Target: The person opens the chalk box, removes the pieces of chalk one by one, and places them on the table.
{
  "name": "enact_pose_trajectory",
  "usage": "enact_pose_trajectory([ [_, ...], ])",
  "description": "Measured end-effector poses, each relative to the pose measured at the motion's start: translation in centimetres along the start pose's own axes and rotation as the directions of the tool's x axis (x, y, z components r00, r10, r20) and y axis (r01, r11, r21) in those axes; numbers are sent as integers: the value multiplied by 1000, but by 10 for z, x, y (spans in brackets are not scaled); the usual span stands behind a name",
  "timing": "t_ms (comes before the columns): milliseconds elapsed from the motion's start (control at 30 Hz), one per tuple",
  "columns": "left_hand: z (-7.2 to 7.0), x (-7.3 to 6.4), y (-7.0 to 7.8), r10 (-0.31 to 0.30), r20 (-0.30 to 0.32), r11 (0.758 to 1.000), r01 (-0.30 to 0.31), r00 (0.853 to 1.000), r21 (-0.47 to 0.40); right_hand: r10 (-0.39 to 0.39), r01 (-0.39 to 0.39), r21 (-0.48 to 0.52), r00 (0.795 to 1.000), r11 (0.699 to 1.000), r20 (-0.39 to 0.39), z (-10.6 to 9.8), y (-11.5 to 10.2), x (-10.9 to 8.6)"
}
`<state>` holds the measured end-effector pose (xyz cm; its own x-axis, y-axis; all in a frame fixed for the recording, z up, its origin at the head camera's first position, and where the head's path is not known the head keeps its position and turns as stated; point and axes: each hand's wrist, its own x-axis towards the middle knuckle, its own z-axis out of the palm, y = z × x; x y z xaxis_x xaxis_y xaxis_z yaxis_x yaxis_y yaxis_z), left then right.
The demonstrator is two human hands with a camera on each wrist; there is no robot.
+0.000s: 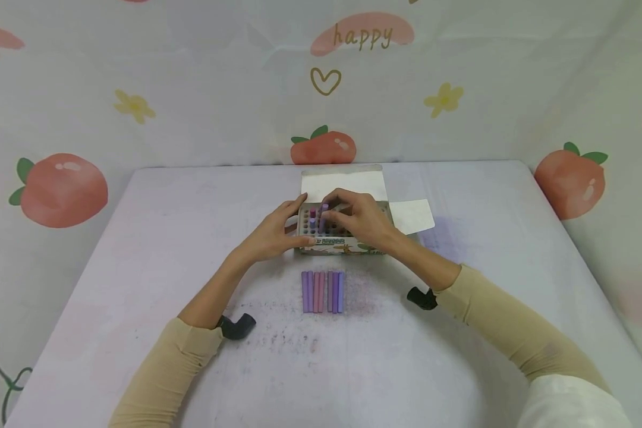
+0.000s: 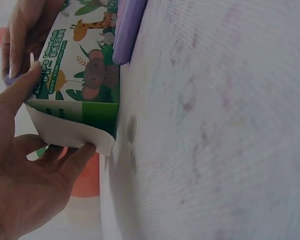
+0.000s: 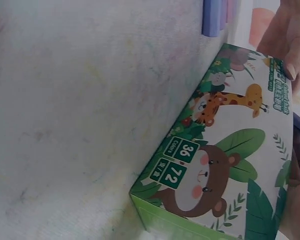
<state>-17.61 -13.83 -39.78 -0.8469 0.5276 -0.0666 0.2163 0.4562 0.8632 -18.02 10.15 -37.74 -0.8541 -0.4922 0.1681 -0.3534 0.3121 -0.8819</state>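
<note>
An open cardboard chalk box (image 1: 342,246), printed with animals, stands on the table with a holed grid inside its top. My left hand (image 1: 278,232) grips its left end, the thumb at the front edge and the other fingers along the side; in the left wrist view they meet a loose side flap (image 2: 70,131). Above the grid my right hand (image 1: 361,217) pinches a purple chalk stick (image 1: 323,217) upright, its lower end at the holes. A dark magenta chalk (image 1: 312,213) stands in the grid's left part. Several purple and pink chalk sticks (image 1: 315,291) lie side by side before the box.
The box's white lid (image 1: 348,184) is folded back toward the wall cloth, and a side flap (image 1: 414,215) sticks out to the right. Chalk smudges mark the white tabletop (image 1: 278,368). Black wrist mounts (image 1: 238,327) sit at both sleeves.
</note>
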Motion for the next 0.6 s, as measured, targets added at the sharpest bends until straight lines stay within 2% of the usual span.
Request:
enact_pose_trajectory([
  [300,-1,-4,1,-21,-1,999,21,1000,30,-35,38,90,999,995,-30,-5,-9,-2],
  [433,-1,-2,2,-15,-5,999,15,1000,37,1,6,118,998,993,-65,-10,-14,-7],
  [600,-1,1,4,-32,-8,998,32,999,54,74,-61,167,995,984,-71,-15,-17,-15],
])
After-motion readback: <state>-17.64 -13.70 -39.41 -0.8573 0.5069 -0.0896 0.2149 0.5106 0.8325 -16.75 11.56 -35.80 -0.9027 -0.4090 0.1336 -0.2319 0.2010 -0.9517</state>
